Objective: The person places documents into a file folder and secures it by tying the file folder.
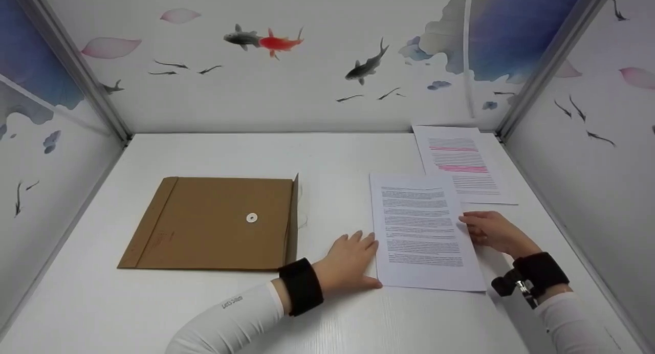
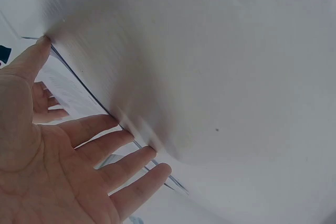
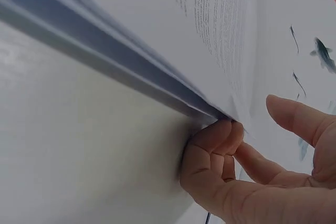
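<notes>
A stack of printed sheets (image 1: pixel 419 231) lies on the white table in the head view, and its layered edge shows in the right wrist view. My left hand (image 1: pixel 350 262) rests at the stack's left edge. Its fingers are spread and fairly straight, with the fingertips touching the paper edge in the left wrist view. On the opposite side my right hand (image 1: pixel 494 231) touches the stack's right edge with bent fingers (image 3: pixel 210 156). The right thumb (image 3: pixel 296 116) stands away from the paper, so nothing is pinched.
Behind the stack lies another printed sheet (image 1: pixel 468 185) with pink highlighted lines, partly overlapped. A brown document envelope (image 1: pixel 215 221) with a white round button lies on the left, its flap standing up at the right end. Patterned panels (image 1: pixel 307 98) border the table.
</notes>
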The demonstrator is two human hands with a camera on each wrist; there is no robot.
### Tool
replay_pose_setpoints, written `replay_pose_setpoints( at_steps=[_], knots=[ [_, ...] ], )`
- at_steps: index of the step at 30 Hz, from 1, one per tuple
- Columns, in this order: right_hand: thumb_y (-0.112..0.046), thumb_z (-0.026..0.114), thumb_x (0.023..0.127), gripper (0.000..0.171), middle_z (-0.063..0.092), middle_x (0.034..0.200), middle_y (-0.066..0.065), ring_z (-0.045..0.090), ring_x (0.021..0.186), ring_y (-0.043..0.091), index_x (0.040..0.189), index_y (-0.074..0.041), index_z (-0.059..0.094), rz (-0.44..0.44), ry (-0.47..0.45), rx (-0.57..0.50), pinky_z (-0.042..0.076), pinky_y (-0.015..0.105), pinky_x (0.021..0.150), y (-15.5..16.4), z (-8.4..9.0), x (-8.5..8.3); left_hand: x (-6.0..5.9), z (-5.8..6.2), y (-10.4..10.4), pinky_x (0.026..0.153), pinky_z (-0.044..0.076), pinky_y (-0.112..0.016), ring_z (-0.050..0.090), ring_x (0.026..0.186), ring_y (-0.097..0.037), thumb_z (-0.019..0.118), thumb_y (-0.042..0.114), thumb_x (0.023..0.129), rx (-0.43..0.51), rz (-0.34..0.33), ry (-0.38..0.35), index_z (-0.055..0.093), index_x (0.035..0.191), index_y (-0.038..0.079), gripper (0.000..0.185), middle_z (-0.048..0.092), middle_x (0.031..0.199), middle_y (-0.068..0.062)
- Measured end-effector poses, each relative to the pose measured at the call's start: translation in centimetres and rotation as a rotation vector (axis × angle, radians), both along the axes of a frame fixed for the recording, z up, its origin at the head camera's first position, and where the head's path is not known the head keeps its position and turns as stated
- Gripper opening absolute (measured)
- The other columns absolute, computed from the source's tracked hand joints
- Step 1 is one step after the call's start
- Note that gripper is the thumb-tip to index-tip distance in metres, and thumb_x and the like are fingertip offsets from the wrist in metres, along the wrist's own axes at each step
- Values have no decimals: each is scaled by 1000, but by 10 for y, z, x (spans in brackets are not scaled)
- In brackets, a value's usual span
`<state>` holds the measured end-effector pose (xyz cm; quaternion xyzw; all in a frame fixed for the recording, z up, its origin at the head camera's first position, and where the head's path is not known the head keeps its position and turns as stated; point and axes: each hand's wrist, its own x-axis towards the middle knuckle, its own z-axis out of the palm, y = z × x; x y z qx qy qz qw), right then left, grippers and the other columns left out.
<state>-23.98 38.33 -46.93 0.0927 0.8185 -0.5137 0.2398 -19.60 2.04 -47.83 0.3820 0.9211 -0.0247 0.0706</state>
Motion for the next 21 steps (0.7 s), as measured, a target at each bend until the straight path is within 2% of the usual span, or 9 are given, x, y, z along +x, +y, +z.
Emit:
replay_pose_setpoints(
  at_steps=[2, 5, 11, 15, 18, 21],
  knots=[
    [-28, 50, 108, 62, 63, 101, -4, 53, 87, 10, 151, 13, 35, 6, -5, -11, 46, 27, 79, -1, 0, -1, 0, 0, 0, 116, 45, -44, 46, 149, -29, 61, 69, 90, -1, 1, -2, 46, 153, 11, 88, 46, 161, -5],
    [-27, 51, 108, 58, 70, 103, -8, 58, 89, 9, 149, 12, 39, 24, -3, -20, 49, 26, 80, -1, -2, -1, 0, 0, 0, 115, 46, -44, 46, 149, -29, 61, 70, 90, -7, -1, 2, 46, 153, 11, 88, 46, 162, -5],
    [-20, 50, 107, 55, 73, 111, -3, 68, 93, 7, 149, 14, 37, 96, 37, -36, 56, 25, 82, -5, -2, 2, -1, -1, -1, 115, 46, -43, 46, 149, -28, 59, 71, 91, -13, -7, 10, 45, 154, 10, 89, 45, 162, -5],
    [-17, 49, 107, 55, 72, 121, 7, 70, 96, 8, 150, 14, 34, 137, 72, -24, 57, 25, 82, -9, 0, 4, -1, -2, -1, 115, 47, -42, 46, 149, -28, 57, 72, 91, -22, -14, 27, 45, 154, 10, 89, 45, 162, -5],
    [-18, 48, 108, 55, 70, 128, 13, 70, 97, 9, 152, 11, 34, 146, 80, 8, 57, 25, 84, -10, 2, 6, -1, -2, -1, 115, 47, -42, 46, 149, -28, 57, 72, 91, -22, -14, 29, 45, 154, 10, 89, 45, 162, -5],
    [-21, 49, 108, 56, 70, 128, 12, 70, 97, 10, 154, 8, 33, 131, 81, 33, 57, 28, 83, -13, 4, 9, 0, -1, -2, 115, 47, -42, 46, 149, -26, 56, 74, 91, -25, -12, 31, 45, 154, 12, 89, 45, 163, -3]
  ],
)
